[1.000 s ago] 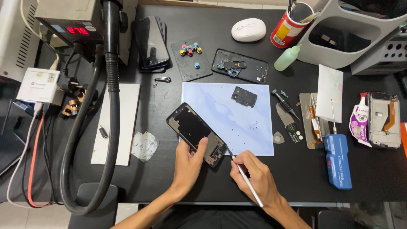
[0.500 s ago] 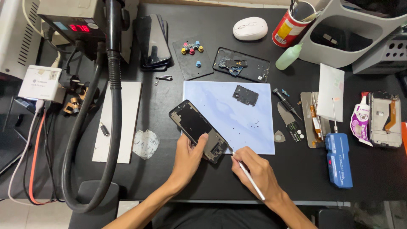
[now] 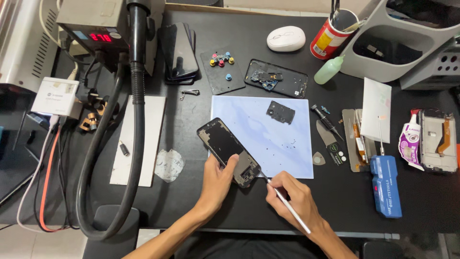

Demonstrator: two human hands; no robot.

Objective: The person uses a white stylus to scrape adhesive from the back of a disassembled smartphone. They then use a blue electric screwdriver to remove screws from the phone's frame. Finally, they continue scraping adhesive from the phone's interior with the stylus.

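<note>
1. Left hand [image 3: 216, 181] is clamped on the lower end of an opened phone [image 3: 228, 151], thumb lying across its edge. The phone's tilted diagonally, half on the pale blue work mat [image 3: 282, 144], half over the black desk [image 3: 191, 201].
2. Right hand [image 3: 293, 195] pinches a thin white tool [image 3: 287, 205] like a pen, fingers closed tight around it. The tip sits right at the phone's bottom corner, where the innards show (can't tell if it's actually touching, too small).
3. On the mat w/ the phone: a small dark cover plate [image 3: 280, 111] near the top, plus tiny specks that look like screws.
4. Behind the mat: a second opened phone shell [image 3: 275, 79], a black pad w/ colored knobs [image 3: 220, 72], and a stack of dark phones [image 3: 178, 50].
5. Far edge has a white mouse [image 3: 286, 38], a red cup [image 3: 328, 38] w/ tools in it, and a pale green squeeze bottle [image 3: 329, 70].
6. Left side: a thick black hose [image 3: 112, 158] loops down off a station box w/ a red display [image 3: 98, 21]. A white slab [image 3: 136, 139] lies next to it.
7. Right side: a blue box-shaped tool [image 3: 385, 184], a glue tube [image 3: 409, 139], and another phone frame [image 3: 437, 140].
</note>
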